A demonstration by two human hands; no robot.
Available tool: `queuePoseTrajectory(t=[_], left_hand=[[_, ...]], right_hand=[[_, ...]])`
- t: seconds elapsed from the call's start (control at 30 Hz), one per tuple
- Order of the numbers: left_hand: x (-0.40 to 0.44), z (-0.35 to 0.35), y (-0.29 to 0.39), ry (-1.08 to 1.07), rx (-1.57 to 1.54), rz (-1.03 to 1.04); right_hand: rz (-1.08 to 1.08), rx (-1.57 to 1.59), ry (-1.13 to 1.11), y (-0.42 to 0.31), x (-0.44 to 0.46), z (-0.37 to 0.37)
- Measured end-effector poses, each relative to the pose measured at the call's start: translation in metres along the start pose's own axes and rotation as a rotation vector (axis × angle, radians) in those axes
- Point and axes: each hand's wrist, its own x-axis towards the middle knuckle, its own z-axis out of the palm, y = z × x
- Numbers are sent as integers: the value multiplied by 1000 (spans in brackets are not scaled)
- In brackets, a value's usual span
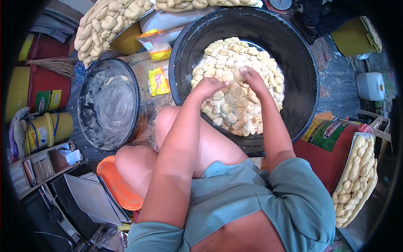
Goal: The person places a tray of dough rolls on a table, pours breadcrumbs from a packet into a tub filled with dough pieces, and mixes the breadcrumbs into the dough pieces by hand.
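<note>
A mound of pale, lumpy dough pieces (235, 111) fills the middle of a large black basin (184, 63) in front of me. Both my hands are above the mound. My left hand (210, 87) has its fingers curled and pointing right; whatever they may hold is hidden. Close by on the right, my right hand (253, 80) is bent inward, with a round dough piece (238, 75) at its fingertips. The two hands are a short way apart. Some pieces below them look darker and more shaded.
A shallow black tub (108, 105) is at left, beside yellow packets (159, 82). Trays of knotted dough (357, 176) rest at right and at upper left (105, 25). Red and yellow buckets (50, 90) line the left side. A white jug (370, 86) stands far right; a person's leg shows upper right.
</note>
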Motion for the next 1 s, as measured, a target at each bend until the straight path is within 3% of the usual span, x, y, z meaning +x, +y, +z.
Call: queuePoseTrajectory(t=[0.1, 0.2, 0.27, 0.33, 0.43, 0.53, 0.63, 0.67, 0.8, 0.9, 1.0], left_hand=[[17, 5, -15, 73, -49, 61], [43, 2, -46, 298, -50, 142], [36, -3, -42, 433, -34, 82], [33, -10, -42, 538, -46, 38], [37, -13, -43, 590, -170, 48], [42, -10, -43, 663, -162, 87], [38, -13, -37, 772, -117, 143], [35, -13, -35, 809, -113, 164], [36, -17, -36, 875, -266, 186], [23, -23, -22, 797, -339, 81], [36, -25, -34, 809, -373, 150]], right_hand=[[-143, -464, -114, 18, 11, 3], [-201, -914, 62, 41, 6, 48], [-194, -1032, -170, 40, -24, 80], [-480, -941, -194, 61, -43, 87], [-357, -875, -617, 38, -59, 64], [-244, -885, -690, 39, -34, 39], [-203, -856, -236, 32, 7, 48], [-321, -933, -46, 34, 26, 58], [-88, -830, 186, 34, 95, 106], [-92, -1005, -26, 11, 83, 134], [-301, -1024, -310, 28, 83, 146]])
